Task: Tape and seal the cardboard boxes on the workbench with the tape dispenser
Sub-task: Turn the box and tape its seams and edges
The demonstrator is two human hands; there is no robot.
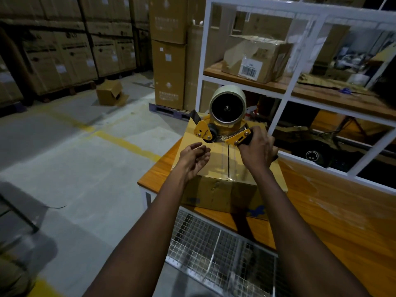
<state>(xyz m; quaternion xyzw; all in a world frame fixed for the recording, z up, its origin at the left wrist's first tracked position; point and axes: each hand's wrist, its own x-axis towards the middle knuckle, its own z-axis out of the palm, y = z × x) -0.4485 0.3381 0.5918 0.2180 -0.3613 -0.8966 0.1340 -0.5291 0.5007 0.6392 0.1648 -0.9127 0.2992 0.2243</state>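
1. Cardboard box (216, 196): stands near the left end of the workbench (321, 221) with its flaps folded down. The centre seam (228, 161) runs away from the person, and a glossy strip shows where it meets the near edge.
2. Tape dispenser (222, 127): a yellow frame carrying a pale tape roll (227, 106), held over the far half of the lid, above the seam. Whether its roller touches the cardboard cannot be told.
3. Right hand (257, 146): fingers wrapped round the dispenser's handle.
4. Left hand (194, 157): fingers loosely spread and holding nothing, just over the left flap. Contact with the flap is unclear.
5. Step in hand, as judged: laying tape along the seam. To do it well:
   - Flatten the left palm on the flap so both flaps meet level.
   - Keep the roller pressed down and centred.
   - Draw one steady line.
   - Carry the strip over the edge before cutting.
6. Surroundings: a wire mesh basket (214, 249) lies below the bench's near side, and white shelving (287, 86) stands behind.
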